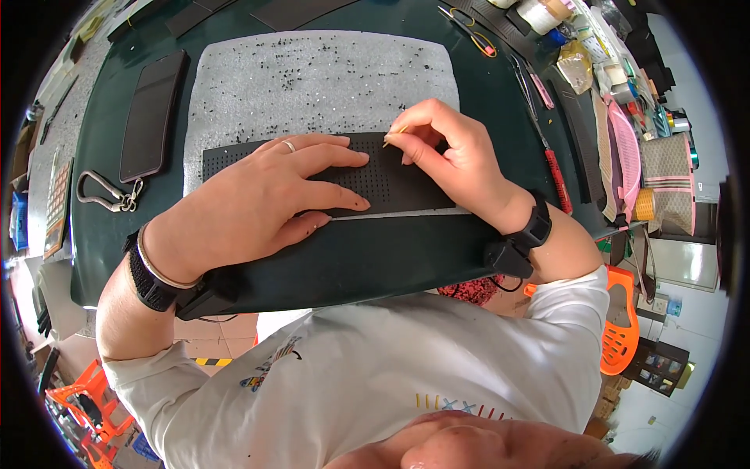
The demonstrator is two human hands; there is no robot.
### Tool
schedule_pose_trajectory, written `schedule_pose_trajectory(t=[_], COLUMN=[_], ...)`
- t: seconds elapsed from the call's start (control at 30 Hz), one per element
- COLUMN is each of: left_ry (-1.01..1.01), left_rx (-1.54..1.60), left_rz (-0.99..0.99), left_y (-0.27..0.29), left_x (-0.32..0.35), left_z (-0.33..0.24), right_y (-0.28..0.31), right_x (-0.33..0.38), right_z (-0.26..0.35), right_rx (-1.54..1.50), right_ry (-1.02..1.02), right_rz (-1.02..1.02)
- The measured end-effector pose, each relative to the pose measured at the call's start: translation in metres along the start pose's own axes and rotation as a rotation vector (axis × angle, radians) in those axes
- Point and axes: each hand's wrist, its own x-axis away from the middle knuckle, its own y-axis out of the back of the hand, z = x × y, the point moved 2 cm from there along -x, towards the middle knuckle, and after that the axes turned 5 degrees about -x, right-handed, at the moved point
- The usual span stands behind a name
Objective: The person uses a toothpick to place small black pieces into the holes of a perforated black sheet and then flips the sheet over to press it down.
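My left hand (250, 191) lies with spread fingers on a black strip (406, 184) punched with rows of small holes, pressing it against the white foam sheet (234, 70) beneath. Over the strip's upper edge, my right hand (465, 156) pinches a thin gold-coloured pin-like piece (388, 141) between thumb and fingertips. Its tip is close to the rows of holes; whether it touches cannot be made out. Tiny black bits are scattered over the foam, and a few stick to my left fingertips. Part of the strip is hidden under my left hand.
A dark phone (155, 117) with a wrist strap (101, 191) lies left on the dark green table mat (312, 273). Scissors (469, 31) and a red-handled tool (558, 180) lie right. Beyond them stand spools (543, 14) and bundled materials. A calculator (58, 207) sits far left.
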Motion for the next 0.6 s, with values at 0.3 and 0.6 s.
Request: schedule_pose_trajectory(t=[0.3,0.6], left_ry=[0.002,0.006], left_rx=[-0.004,0.003], left_rz=[0.007,0.044], left_y=[0.0018,0.0013], left_x=[-0.0001,-0.0013], left_z=[-0.0007,0.0002], right_y=[-0.0004,0.0013], right_x=[-0.0016,-0.0006], right_z=[-0.0032,-0.0037], right_rx=[0.075,-0.065], right_ry=[0.043,-0.077], right_rz=[0.006,-0.054])
